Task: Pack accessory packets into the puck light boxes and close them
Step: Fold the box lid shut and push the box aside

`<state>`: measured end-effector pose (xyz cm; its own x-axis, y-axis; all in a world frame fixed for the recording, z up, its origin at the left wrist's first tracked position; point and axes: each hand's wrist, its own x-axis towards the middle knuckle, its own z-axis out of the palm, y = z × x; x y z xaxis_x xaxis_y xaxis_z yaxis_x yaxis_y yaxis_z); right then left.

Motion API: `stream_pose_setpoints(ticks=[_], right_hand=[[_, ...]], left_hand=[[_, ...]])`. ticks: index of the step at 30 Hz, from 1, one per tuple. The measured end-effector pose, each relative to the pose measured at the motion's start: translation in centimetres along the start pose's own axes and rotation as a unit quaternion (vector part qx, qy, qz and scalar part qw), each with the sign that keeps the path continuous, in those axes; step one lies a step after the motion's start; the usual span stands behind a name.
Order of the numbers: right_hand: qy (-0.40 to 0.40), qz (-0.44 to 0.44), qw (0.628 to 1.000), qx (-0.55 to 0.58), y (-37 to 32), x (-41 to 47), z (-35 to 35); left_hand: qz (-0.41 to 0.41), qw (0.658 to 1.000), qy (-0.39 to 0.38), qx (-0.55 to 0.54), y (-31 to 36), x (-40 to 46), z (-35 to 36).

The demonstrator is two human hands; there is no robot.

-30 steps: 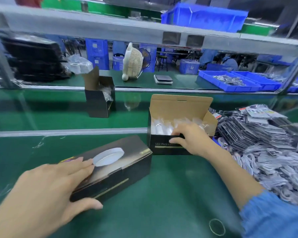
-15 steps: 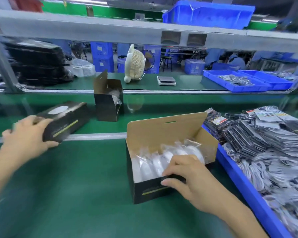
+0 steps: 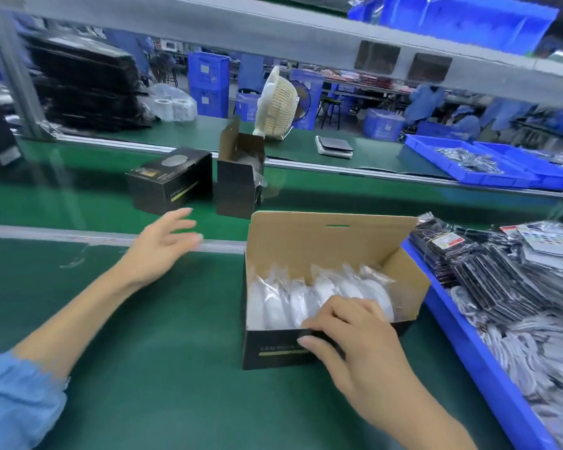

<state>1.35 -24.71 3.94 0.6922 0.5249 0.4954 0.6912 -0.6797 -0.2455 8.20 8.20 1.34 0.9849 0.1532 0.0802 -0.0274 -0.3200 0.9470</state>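
Open puck light box (image 3: 325,319) was set on the green bench (image 3: 143,384), directly ahead, lid flap raised at the back, long axis running left to right. Bagged white puck lights (image 3: 306,297) were seen standing in a row inside. Right hand (image 3: 348,332) was clamped on the near wall of the box, thumb outside, fingers curled over the rim. Left hand (image 3: 163,245) was held above the bench, left of the box and apart from it, fingers spread and holding nothing. Accessory packets (image 3: 488,274) were heaped in the blue tray (image 3: 488,378) just right of the box, so the right hand was judged the nearer for a pick. A closed box (image 3: 169,180) was noted farther back on the conveyor, beyond the left hand.
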Motion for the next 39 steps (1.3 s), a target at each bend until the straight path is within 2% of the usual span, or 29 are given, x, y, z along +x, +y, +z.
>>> stream_pose_setpoints(ticks=[2, 4, 8, 10, 11, 12, 14, 15, 16, 18, 20, 21, 23, 28, 30, 31, 33, 37, 39], right_hand=[[0.001, 0.024, 1.0, -0.001, -1.4, 0.3, 0.5], [-0.014, 0.055, 0.998, 0.007, -3.2, 0.6, 0.8], [-0.07, 0.089, 0.993, 0.021, -6.8, 0.6, 1.0], [-0.092, 0.081, 0.984, 0.129, -7.8, -0.1, -0.7], [-0.074, 0.072, 0.977, 0.189, -7.8, -0.4, -2.3], [-0.017, 0.058, 0.978, 0.202, -6.9, -0.5, -4.0], [0.14, 0.057, 0.985, 0.079, -2.7, 0.0, -7.4], [0.168, 0.099, 0.981, -0.008, 0.1, 0.5, -9.3], [0.14, 0.166, 0.972, -0.094, 3.1, 1.0, -11.0], [-0.005, 0.315, 0.923, -0.221, 8.5, 1.1, -13.0], [-0.124, 0.372, 0.877, -0.278, 11.8, 0.2, -13.0], [-0.136, 0.371, 0.869, -0.297, 12.5, -0.4, -12.7], [-0.076, 0.366, 0.873, -0.313, 13.2, -1.3, -12.1], [0.15, 0.365, 0.883, -0.255, 13.1, -2.0, -12.5], [0.186, 0.367, 0.887, -0.21, 13.4, -1.9, -13.6], [0.16, 0.368, 0.89, -0.214, 13.5, -1.6, -14.1], [0.048, 0.39, 0.882, -0.259, 13.9, -1.1, -14.6], [-0.165, 0.431, 0.829, -0.316, 13.4, 0.2, -14.1], [-0.198, 0.427, 0.813, -0.342, 12.8, 0.8, -13.6]], left_hand=[[0.018, 0.989, -0.084, -0.123, 1.8, -3.0, 2.6], [0.049, 0.976, -0.115, -0.179, 2.2, -5.6, 5.4], [0.165, 0.975, -0.026, -0.147, 1.9, -8.9, 8.1], [0.17, 0.971, 0.015, -0.167, 1.5, -9.6, 7.9], [0.17, 0.969, 0.03, -0.176, 1.2, -9.9, 7.8], [0.169, 0.968, 0.046, -0.181, 1.0, -10.3, 7.7], [0.166, 0.968, 0.078, -0.172, 0.7, -11.0, 7.8], [0.167, 0.967, 0.092, -0.17, 0.7, -11.3, 8.0], [0.168, 0.965, 0.105, -0.171, 0.7, -11.6, 8.2], [0.173, 0.962, 0.125, -0.172, 1.0, -12.0, 8.4], [0.167, 0.961, 0.137, -0.17, 1.1, -12.0, 8.3], [0.165, 0.962, 0.139, -0.165, 1.1, -12.0, 8.3], [0.163, 0.964, 0.138, -0.156, 1.3, -11.9, 8.1], [0.171, 0.963, 0.132, -0.161, 1.6, -11.9, 8.1], [0.174, 0.963, 0.135, -0.154, 1.8, -12.0, 8.1], [0.175, 0.964, 0.136, -0.149, 1.9, -12.0, 8.1], [0.171, 0.966, 0.137, -0.134, 1.8, -12.0, 8.0], [0.163, 0.969, 0.135, -0.125, 1.9, -11.9, 8.0], [0.168, 0.968, 0.131, -0.135, 2.0, -12.0, 8.0]])
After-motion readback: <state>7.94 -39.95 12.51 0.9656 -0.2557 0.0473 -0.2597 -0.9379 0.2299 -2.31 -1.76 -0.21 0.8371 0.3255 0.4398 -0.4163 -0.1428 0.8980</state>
